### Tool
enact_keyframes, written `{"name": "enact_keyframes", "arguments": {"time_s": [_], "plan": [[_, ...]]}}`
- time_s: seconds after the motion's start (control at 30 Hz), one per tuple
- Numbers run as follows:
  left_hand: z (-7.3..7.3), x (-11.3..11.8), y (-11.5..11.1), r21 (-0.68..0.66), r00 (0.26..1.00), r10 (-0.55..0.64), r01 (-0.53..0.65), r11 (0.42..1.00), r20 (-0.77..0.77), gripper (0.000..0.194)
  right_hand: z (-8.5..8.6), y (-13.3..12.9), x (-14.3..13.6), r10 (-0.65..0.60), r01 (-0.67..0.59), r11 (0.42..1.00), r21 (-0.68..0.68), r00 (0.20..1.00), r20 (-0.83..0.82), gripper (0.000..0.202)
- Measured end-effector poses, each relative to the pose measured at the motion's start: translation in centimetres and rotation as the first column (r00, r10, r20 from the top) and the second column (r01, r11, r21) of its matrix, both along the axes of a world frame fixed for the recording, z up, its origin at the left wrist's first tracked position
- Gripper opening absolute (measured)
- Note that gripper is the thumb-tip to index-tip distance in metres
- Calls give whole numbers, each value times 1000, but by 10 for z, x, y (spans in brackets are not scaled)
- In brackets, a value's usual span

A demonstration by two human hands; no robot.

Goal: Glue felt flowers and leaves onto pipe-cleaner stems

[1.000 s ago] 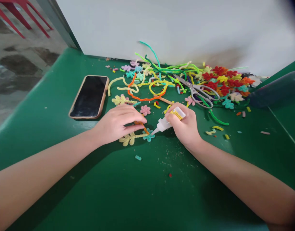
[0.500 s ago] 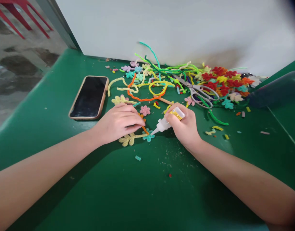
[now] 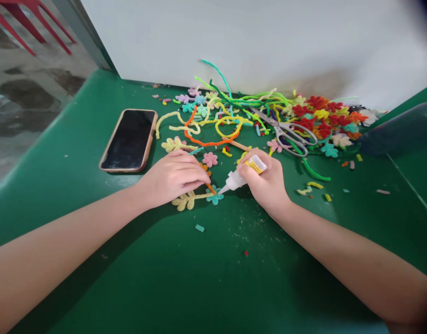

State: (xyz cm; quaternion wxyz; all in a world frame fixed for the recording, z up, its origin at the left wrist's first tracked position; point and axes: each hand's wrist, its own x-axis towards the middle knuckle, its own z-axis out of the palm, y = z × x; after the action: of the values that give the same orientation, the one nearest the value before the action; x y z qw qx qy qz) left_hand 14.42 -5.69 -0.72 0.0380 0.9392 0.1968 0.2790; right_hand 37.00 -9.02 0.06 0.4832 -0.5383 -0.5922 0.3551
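My right hand (image 3: 267,181) is closed around a small white glue bottle (image 3: 236,180) with a yellow label. Its narrow nozzle points down to the left, with the tip at a turquoise pipe-cleaner flower (image 3: 215,195) on the table. My left hand (image 3: 178,178) pinches an orange pipe-cleaner stem (image 3: 209,187), whose lower end meets that flower. Part of an orange flower (image 3: 205,170) shows behind the left fingertips. A pale yellow leafy sprig (image 3: 186,201) lies below my left hand, its stem reaching the turquoise flower. Just beyond the fingers sits a pink flower (image 3: 209,159).
On the green table (image 3: 157,278), a phone (image 3: 130,140) lies at left. Scissors (image 3: 286,132) rest on piled pipe cleaners (image 3: 248,99) and colourful flowers (image 3: 324,116) along the white wall (image 3: 234,41). A dark, rounded object (image 3: 401,130) stands at right. Small offcuts are scattered around.
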Motion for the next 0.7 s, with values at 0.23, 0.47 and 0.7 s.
{"name": "enact_keyframes", "arguments": {"time_s": [0.23, 0.47, 0.7], "plan": [[0, 0, 0, -29, 1000, -19, 19, 999, -3, 11, 1, 0, 0, 3, -3, 1000, -4, 1000, 19, 12], [0, 0, 0, -35, 1000, -4, 4, 999, -17, 12, 0, -1, 0, 4, -4, 1000, 9, 1000, 4, 13], [2, 0, -1, -36, 1000, 1, -2, 999, -31, 13, 1, -1, -1, -30, 30, 1000, -5, 998, -52, 12]]}}
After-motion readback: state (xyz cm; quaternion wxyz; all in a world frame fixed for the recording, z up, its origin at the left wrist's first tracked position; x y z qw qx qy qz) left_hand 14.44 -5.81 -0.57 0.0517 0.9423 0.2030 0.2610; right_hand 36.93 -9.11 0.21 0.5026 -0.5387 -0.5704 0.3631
